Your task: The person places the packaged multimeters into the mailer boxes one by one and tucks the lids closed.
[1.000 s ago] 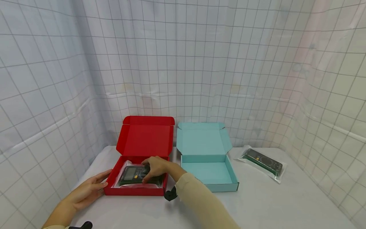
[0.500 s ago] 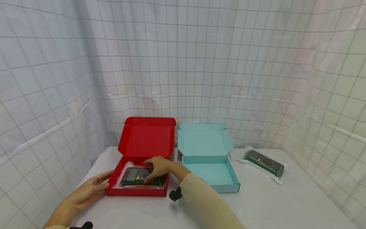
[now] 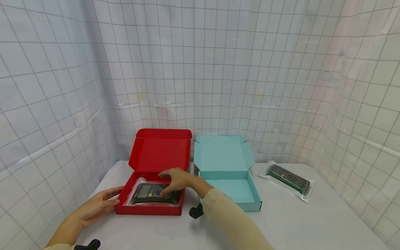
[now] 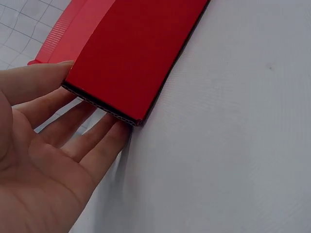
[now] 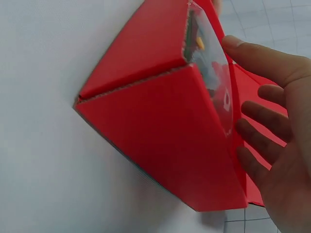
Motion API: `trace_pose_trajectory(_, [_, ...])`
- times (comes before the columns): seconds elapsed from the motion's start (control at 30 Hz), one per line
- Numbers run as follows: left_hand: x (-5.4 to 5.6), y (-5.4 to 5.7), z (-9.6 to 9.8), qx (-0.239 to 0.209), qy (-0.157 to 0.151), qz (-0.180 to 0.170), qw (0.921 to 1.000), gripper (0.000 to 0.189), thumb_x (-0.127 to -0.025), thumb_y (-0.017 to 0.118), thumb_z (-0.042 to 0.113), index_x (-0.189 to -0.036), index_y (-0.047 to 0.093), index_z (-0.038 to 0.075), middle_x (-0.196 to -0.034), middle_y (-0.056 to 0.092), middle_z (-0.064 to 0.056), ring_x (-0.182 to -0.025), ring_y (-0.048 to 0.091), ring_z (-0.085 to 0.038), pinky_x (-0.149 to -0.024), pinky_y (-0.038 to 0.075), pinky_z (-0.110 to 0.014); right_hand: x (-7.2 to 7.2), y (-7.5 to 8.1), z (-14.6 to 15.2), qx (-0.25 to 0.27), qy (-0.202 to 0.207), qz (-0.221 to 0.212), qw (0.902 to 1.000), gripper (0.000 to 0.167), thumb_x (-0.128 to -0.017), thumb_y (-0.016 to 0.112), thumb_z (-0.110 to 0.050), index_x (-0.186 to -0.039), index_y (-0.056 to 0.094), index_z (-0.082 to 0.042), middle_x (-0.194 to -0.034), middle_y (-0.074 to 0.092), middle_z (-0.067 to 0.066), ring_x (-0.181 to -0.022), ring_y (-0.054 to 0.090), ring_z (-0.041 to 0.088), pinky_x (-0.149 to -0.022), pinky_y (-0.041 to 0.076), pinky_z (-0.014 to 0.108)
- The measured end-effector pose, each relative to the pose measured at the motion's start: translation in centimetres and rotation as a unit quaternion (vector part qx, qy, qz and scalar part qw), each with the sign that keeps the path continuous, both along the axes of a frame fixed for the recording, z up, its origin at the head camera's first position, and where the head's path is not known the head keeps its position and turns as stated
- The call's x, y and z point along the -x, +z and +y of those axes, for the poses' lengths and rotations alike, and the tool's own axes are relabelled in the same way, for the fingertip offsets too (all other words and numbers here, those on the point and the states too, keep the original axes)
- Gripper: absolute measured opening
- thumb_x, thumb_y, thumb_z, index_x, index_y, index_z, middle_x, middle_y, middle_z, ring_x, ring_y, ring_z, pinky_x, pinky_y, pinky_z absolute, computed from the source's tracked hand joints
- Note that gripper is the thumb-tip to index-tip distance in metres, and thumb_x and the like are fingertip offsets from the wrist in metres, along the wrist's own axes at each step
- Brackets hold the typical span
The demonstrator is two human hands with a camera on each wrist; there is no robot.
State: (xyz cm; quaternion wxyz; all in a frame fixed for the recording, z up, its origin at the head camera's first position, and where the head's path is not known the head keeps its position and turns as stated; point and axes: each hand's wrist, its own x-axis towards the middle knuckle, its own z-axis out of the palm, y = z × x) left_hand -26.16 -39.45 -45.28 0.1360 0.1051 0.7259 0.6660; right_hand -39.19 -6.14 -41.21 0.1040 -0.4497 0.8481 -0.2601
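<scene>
An open red box (image 3: 147,210) stands at the left of the table, its lid raised at the back. Inside lies a digital multimeter (image 3: 144,192) in a clear plastic bag. My left hand (image 3: 95,208) rests against the box's left wall; in the left wrist view its fairly straight fingers touch the red wall (image 4: 141,53), thumb by the upper edge. Over the right part of the multimeter is my right hand (image 3: 178,181), fingers loosely bent and spread. In the right wrist view the right hand (image 5: 286,126) grips nothing, thumb and fingertips near the bag's surface.
To the right of the red box is an open light-blue box (image 3: 230,207), nothing visible inside it. Another bagged multimeter (image 3: 289,178) lies slantwise on the white table (image 3: 300,222) at the right. Gridded white curtains (image 3: 225,80) enclose the back and sides.
My right hand has loosened from the multimeter and shifted slightly up and to the right. The multimeter stays in the red box, and my left hand keeps its place at the wall.
</scene>
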Motion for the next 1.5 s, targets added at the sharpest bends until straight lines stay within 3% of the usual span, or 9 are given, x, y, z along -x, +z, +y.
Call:
trace_pose_trajectory(0.1, [0.2, 0.2, -0.2, 0.02, 0.005, -0.003, 0.9998, 0.067, -0.108, 0.051, 0.013, -0.156, 0.014, -0.016, -0.157, 0.033, -0.024, -0.123, 0.052, -0.011, -0.102, 0.052, -0.041, 0.3, 0.4, 0.6, 0.012, 0.005, 0.004, 0.9999, 0.079, -0.082, 0.087, -0.039, -0.149, 0.055, -0.012, -0.139, 0.061, -0.002, -0.123, 0.055, 0.012, -0.09, 0.052, 0.021])
trace_pose_trajectory(0.27, [0.6, 1.2, -0.1, 0.073, 0.064, -0.003, 0.9953, 0.072, -0.107, 0.055, 0.021, -0.156, 0.017, -0.015, -0.158, 0.029, -0.034, -0.123, 0.055, -0.019, -0.101, 0.053, -0.046, 0.8, 1.6, 1.8, 0.027, -0.006, 0.012, 0.9995, 0.077, -0.084, 0.084, -0.04, -0.15, 0.055, -0.013, -0.138, 0.062, -0.002, -0.121, 0.056, 0.009, -0.09, 0.053, 0.023])
trace_pose_trajectory(0.4, [1.5, 2.6, 0.3, 0.093, 0.094, 0.032, 0.9907, 0.071, -0.107, 0.056, 0.024, -0.157, 0.02, -0.012, -0.156, 0.035, -0.033, -0.121, 0.059, -0.016, -0.101, 0.053, -0.047, 1.2, 2.3, 3.0, 0.038, -0.015, 0.019, 0.999, 0.076, -0.085, 0.082, -0.04, -0.15, 0.054, -0.011, -0.139, 0.062, 0.002, -0.119, 0.058, 0.011, -0.09, 0.053, 0.025])
trace_pose_trajectory(0.57, [2.6, 4.2, 0.7, 0.08, 0.121, 0.083, 0.9859, 0.069, -0.109, 0.054, 0.025, -0.157, 0.021, -0.011, -0.142, 0.055, -0.007, -0.11, 0.062, 0.0, -0.097, 0.055, -0.035, 1.5, 3.2, 4.4, 0.052, -0.024, 0.019, 0.9982, 0.075, -0.086, 0.081, -0.039, -0.149, 0.054, -0.009, -0.14, 0.062, 0.007, -0.118, 0.058, 0.014, -0.088, 0.055, 0.026])
trace_pose_trajectory(0.7, [3.2, 5.1, 1.0, 0.06, 0.135, 0.095, 0.9844, 0.07, -0.109, 0.055, 0.024, -0.158, 0.019, -0.011, -0.123, 0.056, 0.019, -0.105, 0.062, 0.005, -0.09, 0.056, -0.026, 1.8, 3.7, 5.4, 0.058, -0.028, 0.031, 0.9974, 0.074, -0.087, 0.08, -0.039, -0.149, 0.054, -0.008, -0.14, 0.061, 0.008, -0.12, 0.059, 0.017, -0.091, 0.054, 0.028])
trace_pose_trajectory(1.03, [5.1, 6.0, 1.3, 0.056, 0.16, 0.107, 0.9797, 0.067, -0.109, 0.054, 0.019, -0.157, 0.019, -0.012, -0.115, 0.056, 0.023, -0.103, 0.06, 0.008, -0.087, 0.055, -0.021, 3.0, 4.7, 7.4, 0.101, -0.057, 0.03, 0.9928, 0.072, -0.091, 0.078, -0.033, -0.151, 0.05, -0.006, -0.141, 0.059, 0.009, -0.125, 0.058, 0.029, -0.096, 0.054, 0.035])
trace_pose_trajectory(1.13, [5.6, 6.1, 1.3, 0.061, 0.174, 0.105, 0.9772, 0.069, -0.109, 0.056, 0.02, -0.158, 0.018, -0.012, -0.123, 0.056, 0.015, -0.1, 0.06, 0.009, -0.087, 0.055, -0.02, 3.4, 4.6, 7.7, 0.115, -0.075, 0.023, 0.9902, 0.071, -0.091, 0.077, -0.032, -0.151, 0.05, -0.006, -0.14, 0.06, 0.009, -0.124, 0.058, 0.029, -0.094, 0.055, 0.035])
trace_pose_trajectory(1.3, [6.7, 6.5, 1.4, 0.082, 0.195, 0.098, 0.9724, 0.078, -0.107, 0.061, 0.029, -0.16, 0.017, -0.008, -0.156, 0.036, -0.023, -0.101, 0.055, 0.009, -0.096, 0.052, -0.026, 4.1, 4.1, 8.0, 0.147, -0.1, 0.028, 0.9836, 0.068, -0.092, 0.075, -0.03, -0.149, 0.051, -0.003, -0.139, 0.06, 0.016, -0.121, 0.061, 0.029, -0.094, 0.055, 0.036])
trace_pose_trajectory(1.5, [7.9, 6.8, 1.8, 0.11, 0.204, 0.089, 0.9686, 0.078, -0.107, 0.059, 0.029, -0.161, 0.016, -0.008, -0.163, 0.023, -0.031, -0.112, 0.048, 0.003, -0.107, 0.04, -0.043, 4.6, 3.5, 8.3, 0.179, -0.128, 0.013, 0.9755, 0.067, -0.093, 0.076, -0.026, -0.149, 0.05, -0.001, -0.139, 0.06, 0.017, -0.12, 0.062, 0.032, -0.09, 0.058, 0.035])
